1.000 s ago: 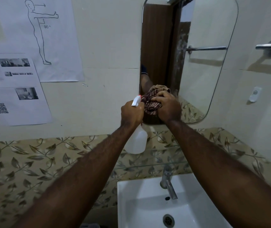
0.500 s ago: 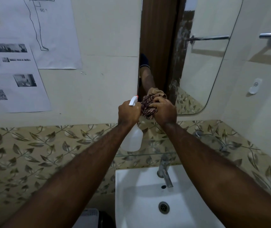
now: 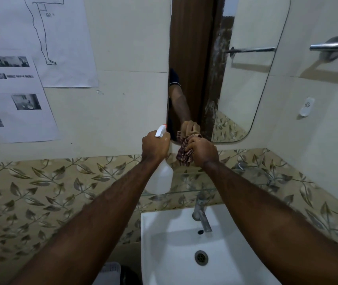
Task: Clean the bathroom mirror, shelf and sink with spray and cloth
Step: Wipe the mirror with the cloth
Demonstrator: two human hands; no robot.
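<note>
Centre of frame: the bunched cloth with dark red and white stripes (image 3: 185, 155) sits at the bottom edge of the frameless mirror with rounded corners (image 3: 246, 83), near its lower left corner. The right hand (image 3: 203, 150) is clenched around the cloth, fingers curled over its top. The reflection of hand and cloth meets them at the glass.

Just left of it, the left hand (image 3: 155, 148) is wrapped around the neck of the white translucent plastic spray bottle (image 3: 162, 178). The white trigger head points up and to the right. The bottle body hangs below the fist. Its base is level with the front edge of the clear glass shelf (image 3: 186, 191); contact cannot be determined.

Lower centre: the white rectangular ceramic sink (image 3: 159, 239), with a metal tap (image 3: 202, 215) at its rear.

A band of leaf-patterned tiles (image 3: 40, 192) runs across mid frame. Printed paper sheets (image 3: 16, 108) hang at upper left. A metal towel bar (image 3: 336, 46) is at upper right.
</note>
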